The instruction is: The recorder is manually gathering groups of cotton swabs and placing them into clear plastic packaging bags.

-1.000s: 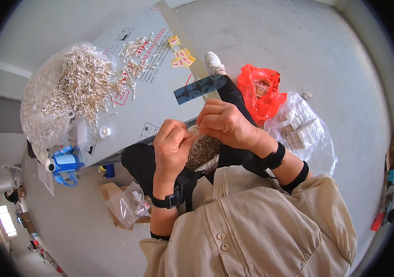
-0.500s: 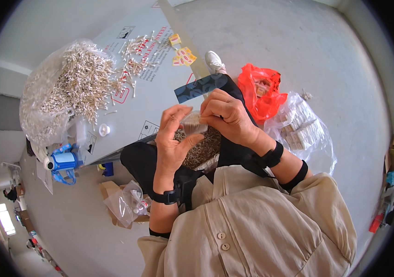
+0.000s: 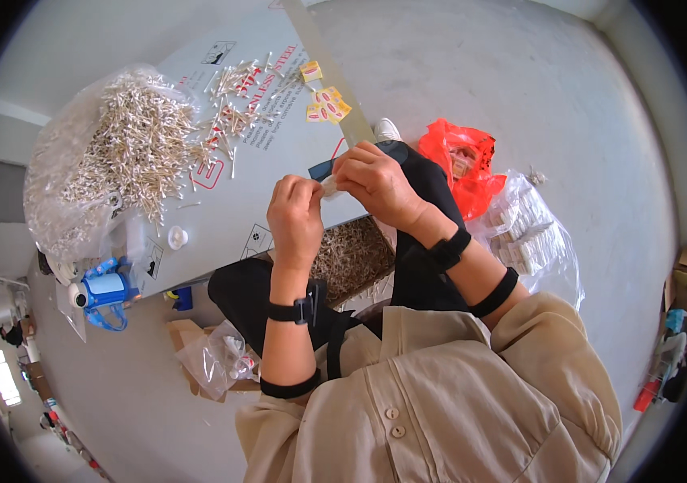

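Both grips [image 3: 294,219] [image 3: 380,185] pinch a bag [image 3: 330,187], apparently.

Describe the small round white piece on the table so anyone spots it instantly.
Start at the grey table, which bears a big clear bag of cotton swabs. Just right of the bag's lower end, toward the table's near edge, sits the small round white piece. It is squat and rounded, unlike the thin loose swabs farther back.

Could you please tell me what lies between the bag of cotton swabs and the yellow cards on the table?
Loose cotton swabs lie scattered on the table between the bag and the yellow cards, as the head view shows.
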A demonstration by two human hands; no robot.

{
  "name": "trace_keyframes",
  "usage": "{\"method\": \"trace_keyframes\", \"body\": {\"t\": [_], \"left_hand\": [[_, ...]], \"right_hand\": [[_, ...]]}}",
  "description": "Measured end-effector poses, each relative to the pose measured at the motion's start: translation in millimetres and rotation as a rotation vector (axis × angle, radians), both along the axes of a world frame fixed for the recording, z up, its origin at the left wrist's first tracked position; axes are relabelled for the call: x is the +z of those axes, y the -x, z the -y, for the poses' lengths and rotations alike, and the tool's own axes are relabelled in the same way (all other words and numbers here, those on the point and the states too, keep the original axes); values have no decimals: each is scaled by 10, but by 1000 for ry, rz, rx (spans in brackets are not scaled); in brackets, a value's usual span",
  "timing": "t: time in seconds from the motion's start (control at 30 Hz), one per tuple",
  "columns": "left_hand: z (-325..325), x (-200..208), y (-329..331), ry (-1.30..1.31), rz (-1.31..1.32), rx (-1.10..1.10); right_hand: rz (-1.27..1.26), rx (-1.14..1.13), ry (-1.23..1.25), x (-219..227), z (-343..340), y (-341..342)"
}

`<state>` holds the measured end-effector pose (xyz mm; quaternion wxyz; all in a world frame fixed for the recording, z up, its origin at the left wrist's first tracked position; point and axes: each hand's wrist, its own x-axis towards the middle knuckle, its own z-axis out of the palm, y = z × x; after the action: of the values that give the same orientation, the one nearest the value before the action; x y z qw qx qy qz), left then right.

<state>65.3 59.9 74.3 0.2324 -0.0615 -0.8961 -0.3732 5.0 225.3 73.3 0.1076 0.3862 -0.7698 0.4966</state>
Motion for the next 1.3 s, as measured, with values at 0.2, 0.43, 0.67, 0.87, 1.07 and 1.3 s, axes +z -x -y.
{"method": "trace_keyframes", "body": {"t": [0.2, 0.43, 0.67, 0.87, 1.07, 1.3], "left_hand": [[84, -218, 84, 244, 5, -86], [136, -271, 55, 187, 53, -67], [87, -301, 126, 48, -10, -67], [138, -333, 116, 150, -31, -60], [95, -324, 75, -140, 63, 4], [165, -350, 189, -639, 582, 33]], "right_hand": [[-117, -74, -148, -284, 52, -73], [-165, -5, -180, -411, 101, 40], [-54, -6, -123, -345, 117, 66], [-72, 6, -104, -374, 162, 69], [-64, -32, -67, -366, 164, 5], [113, -37, 23, -417, 170, -74]]}}
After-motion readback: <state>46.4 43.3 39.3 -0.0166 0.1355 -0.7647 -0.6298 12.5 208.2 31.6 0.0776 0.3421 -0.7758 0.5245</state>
